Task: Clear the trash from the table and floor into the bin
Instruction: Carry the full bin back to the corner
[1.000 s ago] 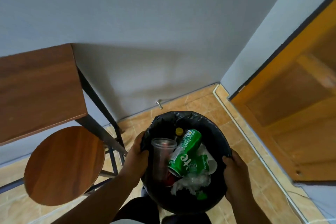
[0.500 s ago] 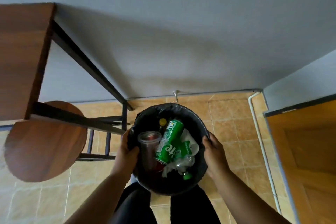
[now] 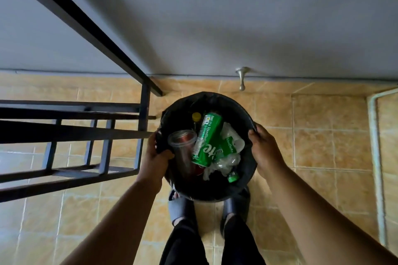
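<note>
I look straight down on a round bin (image 3: 217,101) lined with a black bag, held low over the tiled floor near the wall. My left hand (image 3: 156,158) grips its left rim and my right hand (image 3: 266,148) grips its right rim. Inside lie a green can (image 3: 207,139), a clear plastic cup (image 3: 183,146), a crushed clear bottle with a green cap (image 3: 233,176), white crumpled plastic (image 3: 231,139) and a yellow cap (image 3: 196,116). My feet in grey slippers (image 3: 178,208) show just below the bin.
A black metal table frame (image 3: 90,133) with crossbars stands close on the left of the bin. A metal door stop (image 3: 242,78) sticks out of the grey wall base behind it. A white pipe (image 3: 373,146) runs along the floor at the right.
The view has tilted further down and the bin has come lower, towards the floor by the wall. The table top, the stool and the door have left the view. Both hands stay on the rim.
</note>
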The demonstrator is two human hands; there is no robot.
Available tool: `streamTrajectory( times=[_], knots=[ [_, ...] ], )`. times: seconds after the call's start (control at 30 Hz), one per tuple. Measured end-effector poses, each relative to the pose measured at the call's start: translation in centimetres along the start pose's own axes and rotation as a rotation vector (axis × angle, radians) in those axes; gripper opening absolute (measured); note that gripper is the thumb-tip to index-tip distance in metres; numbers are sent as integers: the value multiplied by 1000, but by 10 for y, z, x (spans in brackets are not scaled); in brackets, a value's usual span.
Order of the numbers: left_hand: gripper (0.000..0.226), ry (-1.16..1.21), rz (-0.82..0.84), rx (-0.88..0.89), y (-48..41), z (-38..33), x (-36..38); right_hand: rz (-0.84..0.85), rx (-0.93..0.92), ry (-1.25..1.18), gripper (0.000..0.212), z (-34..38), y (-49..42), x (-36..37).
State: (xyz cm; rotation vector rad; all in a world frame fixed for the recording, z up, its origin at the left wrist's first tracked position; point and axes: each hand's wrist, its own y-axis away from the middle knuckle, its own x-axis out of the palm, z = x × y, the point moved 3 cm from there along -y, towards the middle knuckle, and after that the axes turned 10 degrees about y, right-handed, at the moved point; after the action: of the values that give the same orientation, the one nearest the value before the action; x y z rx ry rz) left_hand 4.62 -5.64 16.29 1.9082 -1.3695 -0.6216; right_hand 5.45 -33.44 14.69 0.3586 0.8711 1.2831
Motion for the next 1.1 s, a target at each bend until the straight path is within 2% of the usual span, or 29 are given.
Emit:
streamTrajectory(
  times=[0.1, 0.2, 0.4, 0.47, 0.7, 0.97, 1.1],
  knots=[
    [68, -5, 23, -8, -52, 16, -1, 14, 50, -52, 29, -21, -47, 25],
    [68, -10, 54, -19, -94, 25, -2, 43, 39, -68, 24, -34, -89, 47],
    [83, -77, 95, -23, -154, 37, -5, 55, 68, -120, 34, -51, -144, 75],
    [78, -99, 118, -20, -168, 36, -4, 52, 57, -116, 35, -57, -158, 80],
    [76, -178, 111, -18, -197, 36, -5, 63, 67, -128, 25, -55, -173, 92],
    [70, -120, 89, 13, -206, 27, -14, 116, 20, -75, 21, -45, -178, 104],
    [59, -194, 71, 37, -195, 20, -16, 112, -39, 106, 35, -47, -167, 95]
  ],
)
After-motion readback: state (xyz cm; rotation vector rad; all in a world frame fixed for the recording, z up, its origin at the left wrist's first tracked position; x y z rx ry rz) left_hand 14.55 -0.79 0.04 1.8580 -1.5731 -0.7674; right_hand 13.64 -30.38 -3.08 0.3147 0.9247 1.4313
